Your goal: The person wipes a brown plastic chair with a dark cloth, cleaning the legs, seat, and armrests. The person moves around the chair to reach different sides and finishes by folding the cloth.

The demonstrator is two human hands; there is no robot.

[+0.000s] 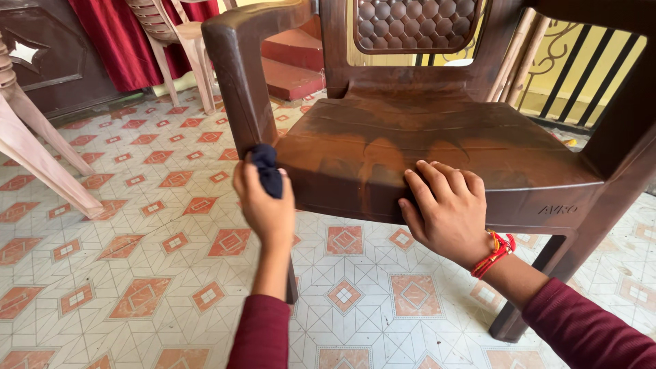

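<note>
A brown plastic armchair fills the middle of the head view, its seat dusty and streaked. My left hand is shut on a dark blue cloth and presses it against the chair's left front leg, just below the armrest. My right hand grips the front edge of the seat, fingers curled over the top. A red thread band circles my right wrist. Both sleeves are maroon.
The floor is tiled in a white and orange pattern. A beige plastic chair stands at the left edge and another beige chair at the back. Red curtain, red steps and a black railing lie behind.
</note>
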